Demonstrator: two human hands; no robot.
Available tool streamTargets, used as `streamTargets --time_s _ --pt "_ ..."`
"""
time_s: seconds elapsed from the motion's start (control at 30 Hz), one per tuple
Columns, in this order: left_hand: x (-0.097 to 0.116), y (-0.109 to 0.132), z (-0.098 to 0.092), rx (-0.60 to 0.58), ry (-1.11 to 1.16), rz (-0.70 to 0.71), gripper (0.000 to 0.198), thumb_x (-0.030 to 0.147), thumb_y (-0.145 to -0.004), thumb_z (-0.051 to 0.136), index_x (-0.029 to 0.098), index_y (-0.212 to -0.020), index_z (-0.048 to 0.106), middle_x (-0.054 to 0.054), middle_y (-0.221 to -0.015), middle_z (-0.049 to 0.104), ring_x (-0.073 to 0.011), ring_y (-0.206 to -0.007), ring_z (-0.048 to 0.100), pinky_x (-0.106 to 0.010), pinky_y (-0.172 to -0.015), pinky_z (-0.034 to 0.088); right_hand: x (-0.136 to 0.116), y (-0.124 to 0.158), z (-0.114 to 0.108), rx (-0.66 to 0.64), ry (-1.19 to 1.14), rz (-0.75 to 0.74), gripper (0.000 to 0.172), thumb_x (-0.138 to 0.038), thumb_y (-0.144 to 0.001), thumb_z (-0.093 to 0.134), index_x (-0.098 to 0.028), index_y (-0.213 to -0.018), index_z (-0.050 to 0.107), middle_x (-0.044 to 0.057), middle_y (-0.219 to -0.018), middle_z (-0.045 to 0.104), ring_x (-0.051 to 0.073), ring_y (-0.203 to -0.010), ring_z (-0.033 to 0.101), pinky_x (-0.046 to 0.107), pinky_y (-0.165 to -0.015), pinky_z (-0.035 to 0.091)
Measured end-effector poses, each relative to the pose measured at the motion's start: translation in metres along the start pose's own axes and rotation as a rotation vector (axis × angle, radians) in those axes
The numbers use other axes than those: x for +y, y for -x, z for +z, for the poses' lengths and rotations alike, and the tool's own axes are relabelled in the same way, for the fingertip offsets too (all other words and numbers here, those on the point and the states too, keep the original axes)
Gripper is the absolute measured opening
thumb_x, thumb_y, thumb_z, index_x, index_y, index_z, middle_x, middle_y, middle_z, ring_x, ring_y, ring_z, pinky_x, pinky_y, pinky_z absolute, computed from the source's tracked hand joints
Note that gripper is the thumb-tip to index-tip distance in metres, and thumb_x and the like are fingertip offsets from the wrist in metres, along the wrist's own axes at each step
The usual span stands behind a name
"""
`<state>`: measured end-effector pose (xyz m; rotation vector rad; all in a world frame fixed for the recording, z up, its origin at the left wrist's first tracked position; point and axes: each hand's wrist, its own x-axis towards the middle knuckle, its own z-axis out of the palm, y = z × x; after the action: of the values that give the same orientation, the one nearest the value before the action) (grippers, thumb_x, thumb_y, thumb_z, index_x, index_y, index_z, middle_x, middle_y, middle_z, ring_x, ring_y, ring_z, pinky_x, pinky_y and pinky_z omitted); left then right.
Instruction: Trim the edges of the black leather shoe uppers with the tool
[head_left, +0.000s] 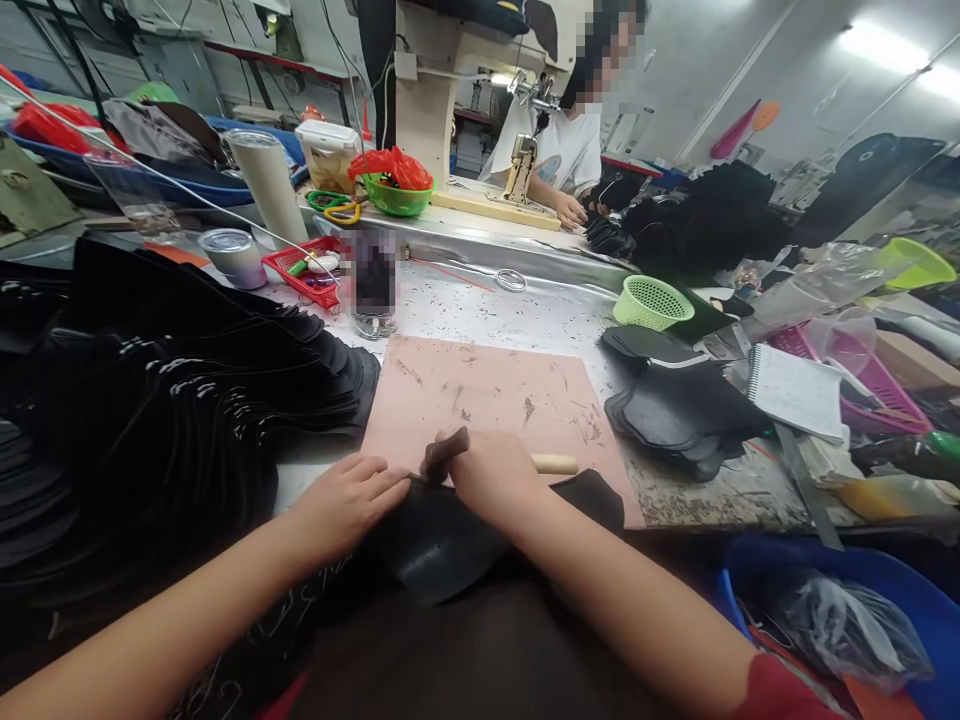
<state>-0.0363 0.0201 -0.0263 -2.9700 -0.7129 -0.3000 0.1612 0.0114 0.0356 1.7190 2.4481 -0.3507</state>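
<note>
Seen from the worker's own head, two bare arms reach forward to a pink board (491,385) on a worktable (457,300). The task's thing, a black sheet (442,545), lies between the two hands and under them, over the board's near edge; its middle hangs down toward the worker's lap, and its right end rests on the board's near right corner.

The left hand (360,497) lies palm down at the sheet's left end, fingers stretched out and close together, fingertips at the sheet's upper edge. Its thumb is hidden, so I cannot tell whether it pinches the sheet.

The right hand (491,478) is closed in a fist around a hammer (445,455), just above the sheet. The dark head sticks out to the left of the fist, near the left fingertips; the pale wooden handle points out to the right. Whether the head touches the sheet cannot be made out.

Left of the board rises a large stack of black pieces (187,370). To the right lie a smaller black pile (675,410) and a spiral notebook (796,390), with a green basket (652,303) behind that pile. Across the table, a co-worker in a white shirt (577,150) sits by a sewing machine (424,110).
</note>
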Motion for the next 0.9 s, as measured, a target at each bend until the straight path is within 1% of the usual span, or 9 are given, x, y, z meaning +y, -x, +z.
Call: streamTargets --time_s 0.17,0.3,0.43,0.5,0.6,0.7,0.77,0.83,0.9 --pt "0.009 0.008 0.000 -0.001 -0.043 -0.077 0.028 0.004 -0.076 0.043 0.020 -0.095 0.059 -0.002 -0.109 0.061 -0.0181 -0.083 0.052 -0.031 -0.072 0.039 -0.003 -0.008 -0.001 -0.041 0.002 -0.039 0.021 -0.013 -0.075 0.044 -0.019 -0.082 0.063 0.003 -0.076 0.067 0.015 -0.066 0.060 0.023 -0.051 0.034" --pt "0.016 0.009 -0.001 -0.007 -0.029 -0.152 0.029 0.004 -0.078 0.042 0.020 -0.096 0.058 -0.003 -0.110 0.060 -0.0201 -0.086 0.051 -0.033 -0.074 0.039 -0.003 -0.012 -0.001 0.046 0.013 -0.045 0.022 -0.015 -0.076 0.044 -0.020 -0.084 0.063 0.004 -0.077 0.067 0.016 -0.068 0.061 0.023 -0.053 0.036" --pt "0.024 0.011 0.001 0.022 -0.020 -0.229 0.030 0.005 -0.079 0.041 0.021 -0.096 0.059 -0.006 -0.103 0.061 -0.0208 -0.086 0.052 -0.034 -0.074 0.040 -0.007 -0.018 0.000 0.023 0.033 -0.054 0.020 -0.018 -0.078 0.044 -0.020 -0.084 0.063 0.004 -0.077 0.067 0.017 -0.069 0.061 0.024 -0.054 0.037" --pt "0.026 0.011 0.002 0.040 -0.038 -0.253 0.028 0.007 -0.079 0.042 0.020 -0.096 0.060 -0.008 -0.097 0.062 -0.0216 -0.086 0.052 -0.035 -0.072 0.041 -0.009 -0.021 0.002 0.086 0.019 -0.082 0.020 -0.019 -0.079 0.042 -0.022 -0.084 0.062 0.003 -0.077 0.066 0.017 -0.069 0.061 0.024 -0.054 0.037" --pt "0.027 0.008 -0.003 -0.020 -0.059 -0.305 0.022 0.009 -0.080 0.045 0.019 -0.089 0.062 -0.008 -0.087 0.062 -0.0216 -0.079 0.053 -0.034 -0.068 0.042 -0.008 -0.025 0.006 0.122 0.006 -0.088 0.019 -0.021 -0.078 0.044 -0.020 -0.086 0.061 0.004 -0.077 0.066 0.018 -0.068 0.061 0.024 -0.052 0.037" --pt "0.035 -0.010 -0.020 -0.121 0.035 -0.380 0.019 0.021 -0.083 0.046 0.017 -0.078 0.063 -0.008 -0.077 0.061 -0.0216 -0.073 0.054 -0.035 -0.065 0.043 0.005 -0.022 0.008 0.089 0.014 -0.004 0.023 -0.017 -0.077 0.043 -0.018 -0.089 0.062 0.005 -0.077 0.066 0.019 -0.068 0.061 0.025 -0.053 0.037" --pt "0.049 -0.031 -0.031 -0.133 0.219 -0.355 0.024 0.037 -0.082 0.048 0.018 -0.086 0.063 -0.008 -0.083 0.062 -0.0219 -0.079 0.055 -0.036 -0.070 0.044 0.022 -0.015 0.007 0.128 -0.031 0.109 0.028 -0.014 -0.078 0.039 -0.021 -0.094 0.062 0.004 -0.080 0.067 0.019 -0.072 0.062 0.026 -0.055 0.038" --pt "0.066 -0.058 -0.034 -0.106 0.405 -0.224 0.044 0.050 -0.075 0.053 0.017 -0.105 0.056 -0.009 -0.100 0.061 -0.0235 -0.092 0.054 -0.036 -0.080 0.044 0.044 -0.004 0.004 0.178 -0.108 0.261 0.029 -0.018 -0.080 0.039 -0.023 -0.094 0.063 0.003 -0.084 0.067 0.019 -0.077 0.061 0.025 -0.059 0.038" --pt "0.082 -0.086 -0.030 -0.122 0.487 -0.064 0.052 0.046 -0.070 0.060 0.016 -0.112 0.051 -0.011 -0.108 0.059 -0.0245 -0.097 0.054 -0.035 -0.083 0.044 0.069 0.013 0.003 0.221 -0.167 0.398 0.027 -0.023 -0.082 0.040 -0.023 -0.092 0.065 0.004 -0.087 0.068 0.020 -0.083 0.061 0.025 -0.063 0.039"
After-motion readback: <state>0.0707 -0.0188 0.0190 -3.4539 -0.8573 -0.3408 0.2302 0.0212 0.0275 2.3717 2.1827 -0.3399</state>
